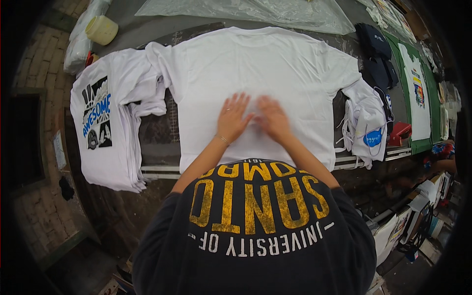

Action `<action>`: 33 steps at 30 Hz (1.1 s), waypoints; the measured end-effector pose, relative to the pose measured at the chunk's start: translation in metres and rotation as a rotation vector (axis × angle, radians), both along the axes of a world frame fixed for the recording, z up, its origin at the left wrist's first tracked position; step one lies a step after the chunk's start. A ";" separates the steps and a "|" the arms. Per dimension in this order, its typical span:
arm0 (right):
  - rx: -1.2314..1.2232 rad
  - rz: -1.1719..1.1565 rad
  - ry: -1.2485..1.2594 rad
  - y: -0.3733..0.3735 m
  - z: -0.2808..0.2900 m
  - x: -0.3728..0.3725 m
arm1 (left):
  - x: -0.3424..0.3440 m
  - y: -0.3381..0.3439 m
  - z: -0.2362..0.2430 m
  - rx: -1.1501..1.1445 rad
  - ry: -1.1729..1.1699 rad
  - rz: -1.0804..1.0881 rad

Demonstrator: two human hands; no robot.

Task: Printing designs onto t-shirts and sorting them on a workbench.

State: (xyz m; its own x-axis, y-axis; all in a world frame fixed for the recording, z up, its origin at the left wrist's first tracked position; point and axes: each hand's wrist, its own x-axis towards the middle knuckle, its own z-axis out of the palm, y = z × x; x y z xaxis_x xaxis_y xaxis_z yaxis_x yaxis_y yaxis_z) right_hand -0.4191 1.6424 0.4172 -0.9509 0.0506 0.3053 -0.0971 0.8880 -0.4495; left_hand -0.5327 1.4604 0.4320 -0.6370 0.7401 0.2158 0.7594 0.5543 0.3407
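A plain white T-shirt is spread across the dark work table in front of me, sleeves out to both sides. My left hand rests palm-down on its middle, fingers stretched out. Close to its right, my right hand is blurred by motion, its fingers extended over the fabric; whether it touches cannot be told. A stack of printed white shirts lies beside the left sleeve. Beside the right sleeve is a pile of white cloth items with cords and a blue print.
A cream tub and clear plastic sheeting lie behind the shirt. Folded dark cloths, a red object and a printed white shirt on a green board are at the right. Clutter fills the lower right.
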 end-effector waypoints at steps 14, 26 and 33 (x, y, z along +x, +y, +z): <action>0.049 0.073 -0.231 0.115 -0.007 -0.071 | -0.129 0.009 -0.019 -0.147 0.176 0.054; 0.345 -0.435 -0.040 0.237 -0.024 -0.205 | -0.316 0.053 -0.037 -0.257 0.387 0.371; 0.182 -0.440 -0.058 0.031 -0.032 -0.090 | -0.083 0.050 -0.029 -0.153 0.189 0.086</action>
State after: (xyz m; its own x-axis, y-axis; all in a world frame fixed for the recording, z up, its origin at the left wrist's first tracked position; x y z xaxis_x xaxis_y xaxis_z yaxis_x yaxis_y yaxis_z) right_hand -0.5088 1.6732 0.3850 -0.8668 0.4030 0.2937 0.3266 0.9039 -0.2763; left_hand -0.6153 1.5100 0.4030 -0.6578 0.7183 0.2265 0.7496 0.6537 0.1039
